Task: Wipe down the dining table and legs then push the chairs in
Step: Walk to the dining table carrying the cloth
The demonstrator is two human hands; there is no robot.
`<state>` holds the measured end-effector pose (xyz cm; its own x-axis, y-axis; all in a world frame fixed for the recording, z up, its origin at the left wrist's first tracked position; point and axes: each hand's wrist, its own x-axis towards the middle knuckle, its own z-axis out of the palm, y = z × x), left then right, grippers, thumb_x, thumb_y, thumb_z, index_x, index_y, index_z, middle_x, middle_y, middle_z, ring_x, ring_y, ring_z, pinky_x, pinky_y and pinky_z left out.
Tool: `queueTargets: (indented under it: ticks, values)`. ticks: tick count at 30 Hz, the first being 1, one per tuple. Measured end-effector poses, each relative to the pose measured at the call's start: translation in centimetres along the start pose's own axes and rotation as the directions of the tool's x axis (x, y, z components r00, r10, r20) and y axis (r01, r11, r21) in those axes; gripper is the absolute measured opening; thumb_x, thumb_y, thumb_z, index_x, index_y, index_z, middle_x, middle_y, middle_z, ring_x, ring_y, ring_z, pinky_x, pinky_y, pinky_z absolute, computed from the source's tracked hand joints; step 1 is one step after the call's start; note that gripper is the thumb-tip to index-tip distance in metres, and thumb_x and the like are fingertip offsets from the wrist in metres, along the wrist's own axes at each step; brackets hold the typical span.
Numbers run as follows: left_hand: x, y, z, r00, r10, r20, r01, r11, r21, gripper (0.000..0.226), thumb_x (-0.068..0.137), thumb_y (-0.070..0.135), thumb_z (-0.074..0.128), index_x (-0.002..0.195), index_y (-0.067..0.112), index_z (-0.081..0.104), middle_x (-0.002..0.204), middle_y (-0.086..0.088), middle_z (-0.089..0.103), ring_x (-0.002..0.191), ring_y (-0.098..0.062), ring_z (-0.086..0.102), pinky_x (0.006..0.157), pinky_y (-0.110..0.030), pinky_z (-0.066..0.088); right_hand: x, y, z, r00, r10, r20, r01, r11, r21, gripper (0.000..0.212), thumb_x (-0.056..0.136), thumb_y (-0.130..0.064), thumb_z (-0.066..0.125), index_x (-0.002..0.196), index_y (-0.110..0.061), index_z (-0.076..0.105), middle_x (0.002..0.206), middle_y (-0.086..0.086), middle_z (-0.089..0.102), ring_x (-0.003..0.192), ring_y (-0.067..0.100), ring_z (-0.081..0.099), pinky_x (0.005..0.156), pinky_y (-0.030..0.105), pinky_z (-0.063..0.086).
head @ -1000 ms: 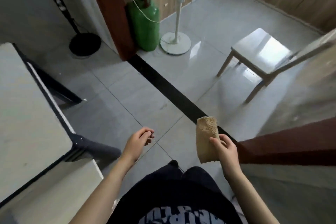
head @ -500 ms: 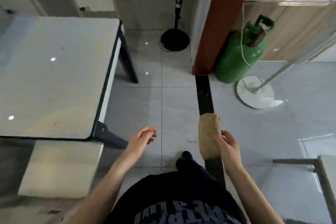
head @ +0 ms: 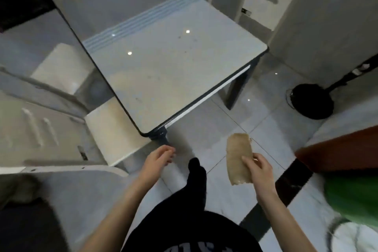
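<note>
Right hand (head: 258, 168) pinches the tan cloth (head: 237, 157); left hand (head: 158, 157) hangs loosely curled, empty. Soft and light, the cloth should be palmed flat on the worktop (head: 173, 67) at twelve o'clock.

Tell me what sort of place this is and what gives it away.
Most likely a home dining area, perhaps near a kitchen. A glossy pale dining table stands on a tiled floor, a pale chair sits at its left edge, and white cupboard doors stand behind it.
</note>
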<state>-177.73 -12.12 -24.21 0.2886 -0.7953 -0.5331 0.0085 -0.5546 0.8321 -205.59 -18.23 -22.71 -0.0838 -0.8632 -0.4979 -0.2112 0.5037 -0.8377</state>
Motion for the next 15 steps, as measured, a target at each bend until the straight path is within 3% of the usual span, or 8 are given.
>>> queueTargets:
  ticks: [2, 6, 11, 15]
  values:
    - [1.8, 0.5, -0.5, 0.998, -0.018, -0.067, 0.017, 1.000, -0.006, 0.019, 0.083, 0.028, 0.052, 0.088, 0.019, 0.067, 0.082, 0.002, 0.069, 0.073, -0.012, 0.061, 0.069, -0.021, 0.046, 3.3, -1.5, 2.1, 0.998, -0.014, 0.064, 0.016, 1.000, -0.021, 0.009, 0.090, -0.020, 0.065, 0.094, -0.012, 0.065, 0.091, 0.006, 0.068, 0.086, 0.028, 0.066, 0.064, 0.032, 0.050]
    - [6.2, 2.9, -1.7, 0.982, -0.015, -0.186, 0.011, 1.000, -0.021, 0.018, 0.095, 0.007, 0.049, 0.096, 0.005, 0.067, 0.084, -0.007, 0.067, 0.072, -0.014, 0.060, 0.064, -0.014, 0.046, 9.3, -6.2, 6.5, 0.986, -0.073, 0.152, 0.084, 0.994, -0.066, 0.017, 0.089, -0.022, 0.067, 0.103, -0.013, 0.064, 0.096, 0.008, 0.069, 0.085, 0.023, 0.067, 0.067, 0.031, 0.052]
    - [10.7, 7.1, -4.2, 0.950, 0.020, -0.312, -0.027, 0.999, -0.017, 0.023, 0.084, 0.029, 0.052, 0.096, 0.016, 0.067, 0.092, -0.004, 0.071, 0.085, -0.019, 0.064, 0.084, -0.035, 0.049, 15.0, -12.8, 11.6, 0.938, -0.161, 0.308, 0.187, 0.981, -0.059, 0.013, 0.088, -0.015, 0.068, 0.099, -0.016, 0.062, 0.093, 0.008, 0.069, 0.074, 0.011, 0.065, 0.058, 0.020, 0.050]
    - [13.1, 8.0, -5.4, 0.888, 0.020, -0.459, -0.014, 1.000, 0.017, 0.015, 0.093, 0.016, 0.053, 0.100, 0.014, 0.066, 0.099, -0.003, 0.068, 0.091, -0.020, 0.061, 0.084, -0.032, 0.048, 18.4, -16.7, 15.5, 0.868, -0.234, 0.438, 0.326, 0.934, -0.147, 0.015, 0.084, -0.013, 0.071, 0.091, -0.020, 0.060, 0.080, 0.003, 0.065, 0.061, 0.001, 0.058, 0.053, 0.015, 0.046]
